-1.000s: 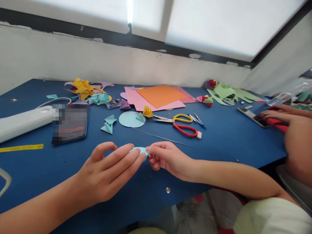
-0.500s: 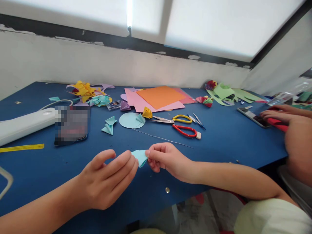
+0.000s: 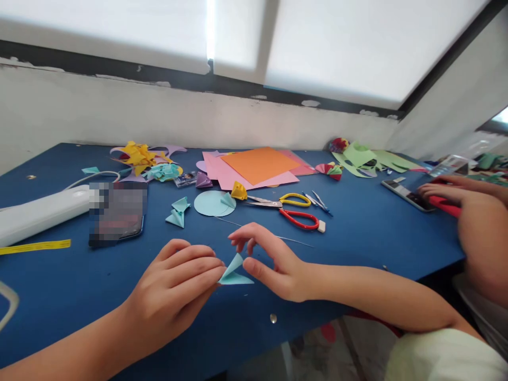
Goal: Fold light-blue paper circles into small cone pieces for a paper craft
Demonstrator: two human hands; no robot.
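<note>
A small folded teal paper piece, low in the centre of the frame, is pinched at its left corner by the closed fingertips of the left hand. The right hand is spread open just beside it, thumb near its right edge. A fold appears to be in hand; a firm crease seems called for next. Scissors and coloured sheets are seen further up the blue table.

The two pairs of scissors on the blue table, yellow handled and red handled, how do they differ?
The yellow-handled scissors lie farther from the person, their blades showing and pointing left. The red-handled scissors lie nearer and to the right, with a white piece at their right end; their blades are hard to make out. Both rest flat on the blue table, untouched, handles close together.
</note>
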